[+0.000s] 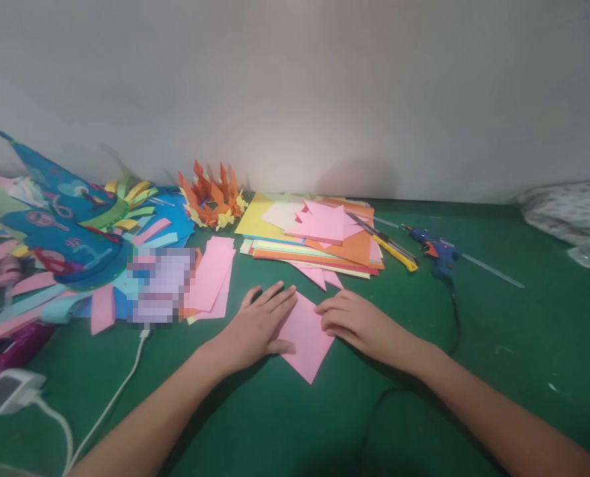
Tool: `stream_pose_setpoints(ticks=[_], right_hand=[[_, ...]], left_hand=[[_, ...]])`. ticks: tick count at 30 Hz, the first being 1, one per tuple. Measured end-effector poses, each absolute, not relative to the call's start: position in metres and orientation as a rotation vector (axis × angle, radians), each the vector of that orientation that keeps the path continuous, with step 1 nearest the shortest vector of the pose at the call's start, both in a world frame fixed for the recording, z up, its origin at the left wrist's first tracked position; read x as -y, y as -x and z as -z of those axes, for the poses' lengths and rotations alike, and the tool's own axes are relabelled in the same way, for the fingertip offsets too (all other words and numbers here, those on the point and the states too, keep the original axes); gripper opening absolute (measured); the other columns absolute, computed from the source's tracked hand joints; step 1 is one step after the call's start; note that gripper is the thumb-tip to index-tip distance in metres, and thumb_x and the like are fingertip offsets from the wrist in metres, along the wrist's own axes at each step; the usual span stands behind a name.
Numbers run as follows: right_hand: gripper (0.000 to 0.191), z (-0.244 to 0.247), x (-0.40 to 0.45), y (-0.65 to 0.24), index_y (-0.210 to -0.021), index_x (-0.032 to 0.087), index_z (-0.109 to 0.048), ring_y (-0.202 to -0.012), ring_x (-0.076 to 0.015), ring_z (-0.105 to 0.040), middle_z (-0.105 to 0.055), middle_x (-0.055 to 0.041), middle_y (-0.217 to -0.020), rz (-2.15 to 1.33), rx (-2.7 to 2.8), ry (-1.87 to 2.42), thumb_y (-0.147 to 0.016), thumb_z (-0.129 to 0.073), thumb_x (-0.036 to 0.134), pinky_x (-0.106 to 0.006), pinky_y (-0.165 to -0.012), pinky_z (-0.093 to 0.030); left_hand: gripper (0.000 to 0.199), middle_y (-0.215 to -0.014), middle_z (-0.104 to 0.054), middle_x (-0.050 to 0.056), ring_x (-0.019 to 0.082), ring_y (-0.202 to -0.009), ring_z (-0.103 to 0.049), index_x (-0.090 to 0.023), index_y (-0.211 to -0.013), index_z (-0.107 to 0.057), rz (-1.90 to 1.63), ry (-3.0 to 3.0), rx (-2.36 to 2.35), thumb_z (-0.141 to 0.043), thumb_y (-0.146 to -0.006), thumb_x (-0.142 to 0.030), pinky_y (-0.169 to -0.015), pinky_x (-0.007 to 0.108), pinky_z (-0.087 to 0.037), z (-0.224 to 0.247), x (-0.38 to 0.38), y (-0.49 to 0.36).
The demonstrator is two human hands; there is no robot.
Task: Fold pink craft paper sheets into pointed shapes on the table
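Observation:
A pink square of paper (308, 341) lies turned on its corner on the green table in front of me. My left hand (257, 329) rests flat on its left side, fingers stretched toward the upper corner and thumb apart on the lower left edge. At the right corner, my right hand (357, 322) has its fingers bent together on the paper's edge; its thumb is mostly hidden. Just beyond the square, pink paper points (314, 273) stick out from under a stack of coloured paper (319, 255).
A yellow utility knife (396, 254) leans by the stack, with a blue glue gun (441, 255) and its cord on the right. Behind stands an orange paper crown (212, 199). Pink strips (210, 275), a blurred-out device (160, 285), a white cable (128, 384) and blue cone hats (76, 245) lie left.

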State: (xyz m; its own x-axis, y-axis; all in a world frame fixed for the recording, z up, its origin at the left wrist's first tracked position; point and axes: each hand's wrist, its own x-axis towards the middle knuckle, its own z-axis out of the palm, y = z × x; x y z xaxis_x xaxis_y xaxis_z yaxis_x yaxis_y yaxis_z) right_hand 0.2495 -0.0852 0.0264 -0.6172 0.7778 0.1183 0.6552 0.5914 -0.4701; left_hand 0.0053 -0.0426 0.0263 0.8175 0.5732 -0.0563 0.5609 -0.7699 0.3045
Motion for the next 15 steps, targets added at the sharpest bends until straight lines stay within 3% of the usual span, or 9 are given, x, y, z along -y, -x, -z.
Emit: stream_pose_setpoints(ticks=[3,5,7,11,15], right_hand=[[0.022,-0.025,0.085,-0.255,-0.082,0.019,-0.058,-0.085,-0.0175,-0.05,-0.061,-0.0053,-0.089,-0.656,2.464,1.154,-0.096,-0.041,0.02,-0.031,-0.077,-0.04],[0.023,-0.024,0.086,-0.254,-0.08,0.019,-0.057,-0.08,-0.0165,-0.049,-0.06,-0.0035,-0.081,-0.721,2.447,1.164,-0.096,-0.041,0.019,-0.03,-0.074,-0.039],[0.02,-0.024,0.088,-0.25,-0.079,0.019,-0.056,-0.079,-0.0161,-0.049,-0.06,-0.0024,-0.079,-0.783,2.422,1.184,-0.095,-0.045,0.022,-0.029,-0.073,-0.038],[0.019,-0.027,0.098,-0.235,-0.078,0.019,-0.056,-0.08,-0.0169,-0.05,-0.059,-0.0019,-0.08,-0.871,2.45,1.216,-0.092,-0.051,0.03,-0.029,-0.072,-0.037],[0.02,-0.029,0.108,-0.223,-0.079,0.019,-0.056,-0.084,-0.0172,-0.051,-0.059,-0.0018,-0.084,-0.853,2.529,1.251,-0.094,-0.048,0.031,-0.031,-0.076,-0.034]], left_hand=[[0.041,-0.117,-0.054,0.012,0.027,-0.106,-0.051,-0.019,-0.116,-0.048,-0.086,-2.631,-0.921,-0.064,-0.082,-0.037,-0.087,0.041,-0.041,-0.031,0.051,-0.007],[0.029,-0.103,-0.055,0.007,0.02,-0.091,-0.054,-0.018,-0.107,-0.048,-0.073,-2.538,-0.845,-0.063,-0.083,-0.024,-0.077,0.032,-0.045,-0.032,0.054,-0.008],[0.029,-0.099,-0.053,0.005,0.018,-0.086,-0.054,-0.018,-0.106,-0.046,-0.078,-2.486,-0.811,-0.063,-0.083,-0.021,-0.073,0.029,-0.046,-0.031,0.058,-0.01],[0.051,-0.1,-0.052,0.011,0.027,-0.088,-0.054,-0.014,-0.106,-0.044,-0.005,-2.562,-0.957,-0.068,-0.075,-0.047,-0.073,0.041,-0.047,-0.027,0.066,-0.02],[0.052,-0.099,-0.052,0.012,0.029,-0.089,-0.054,-0.014,-0.103,-0.044,0.015,-2.606,-1.003,-0.064,-0.076,-0.053,-0.072,0.042,-0.047,-0.025,0.073,-0.027]])
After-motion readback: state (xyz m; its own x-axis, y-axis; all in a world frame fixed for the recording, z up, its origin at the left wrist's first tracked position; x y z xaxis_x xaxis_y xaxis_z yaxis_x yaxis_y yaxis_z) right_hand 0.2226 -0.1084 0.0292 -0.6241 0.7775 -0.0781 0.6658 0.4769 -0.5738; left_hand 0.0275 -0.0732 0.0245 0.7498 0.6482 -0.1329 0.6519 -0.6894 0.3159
